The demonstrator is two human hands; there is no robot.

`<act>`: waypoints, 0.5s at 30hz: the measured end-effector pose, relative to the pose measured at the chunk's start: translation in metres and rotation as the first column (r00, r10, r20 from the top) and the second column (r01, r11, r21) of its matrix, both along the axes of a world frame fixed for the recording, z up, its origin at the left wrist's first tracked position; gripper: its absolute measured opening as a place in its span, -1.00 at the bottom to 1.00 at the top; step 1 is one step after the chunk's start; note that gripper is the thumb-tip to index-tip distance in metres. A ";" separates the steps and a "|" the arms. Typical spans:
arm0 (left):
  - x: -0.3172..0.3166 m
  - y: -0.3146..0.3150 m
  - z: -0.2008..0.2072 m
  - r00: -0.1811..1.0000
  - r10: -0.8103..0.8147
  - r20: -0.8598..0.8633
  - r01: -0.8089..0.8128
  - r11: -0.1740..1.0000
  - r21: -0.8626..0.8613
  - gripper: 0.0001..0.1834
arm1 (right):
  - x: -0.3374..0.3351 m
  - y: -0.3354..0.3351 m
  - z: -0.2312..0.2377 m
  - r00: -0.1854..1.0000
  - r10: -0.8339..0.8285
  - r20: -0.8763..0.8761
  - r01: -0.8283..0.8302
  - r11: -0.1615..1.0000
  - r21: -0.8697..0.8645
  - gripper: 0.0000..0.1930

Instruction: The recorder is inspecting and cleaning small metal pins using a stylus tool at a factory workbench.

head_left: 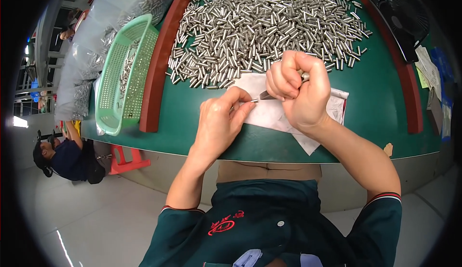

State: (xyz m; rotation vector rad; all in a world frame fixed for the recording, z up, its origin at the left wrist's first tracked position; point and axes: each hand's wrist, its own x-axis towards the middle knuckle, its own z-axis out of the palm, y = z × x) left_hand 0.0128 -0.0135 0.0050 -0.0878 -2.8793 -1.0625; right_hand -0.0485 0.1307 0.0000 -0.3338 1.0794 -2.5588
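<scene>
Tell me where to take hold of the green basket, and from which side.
Grip the green basket by its raised near-end rim, coming from the wearer's side. That end looks the freest: the red rail runs close along its right, and plastic bags crowd its left.

I'm pinching a small, shiny silver metal pin crosswise in my left hand, its free end poking out just beside the dark, flat tip of a tool I'm clutching in my right hand.

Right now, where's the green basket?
In the head view, the green basket sits at left, between the red-brown left rail and the clear plastic bags.
</scene>
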 end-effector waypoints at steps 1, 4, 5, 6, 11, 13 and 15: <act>0.001 0.000 -0.001 1.000 -0.002 0.004 0.002 1.000 -0.001 -0.90 | 0.000 0.001 0.001 1.000 0.015 0.005 -0.015 1.000 -0.019 -0.65; 0.003 0.002 -0.003 0.999 0.023 -0.034 -0.022 1.000 0.011 -0.91 | 0.002 0.000 0.001 0.999 0.038 0.024 -0.036 0.998 -0.051 -0.65; 0.003 0.002 -0.003 0.998 0.033 -0.061 -0.032 0.999 0.014 -0.91 | 0.002 0.000 0.002 0.999 0.046 0.019 -0.045 0.998 -0.048 -0.65; 0.003 0.003 -0.004 0.995 0.044 -0.087 -0.042 0.999 0.018 -0.91 | 0.002 -0.001 0.001 0.998 0.056 0.015 -0.055 0.998 -0.043 -0.65; 0.002 0.003 -0.007 0.995 0.046 -0.093 -0.043 0.999 0.033 -0.92 | 0.002 -0.001 0.000 0.997 0.071 0.011 -0.070 0.996 -0.047 -0.66; 0.003 0.003 -0.006 0.994 0.042 -0.104 -0.039 0.999 0.034 -0.91 | 0.002 -0.001 0.001 0.997 0.073 -0.002 -0.073 0.996 -0.044 -0.66; 0.004 0.002 -0.005 0.994 0.046 -0.098 -0.043 0.999 0.032 -0.91 | 0.002 -0.003 0.001 0.997 0.076 -0.003 -0.076 0.996 -0.050 -0.66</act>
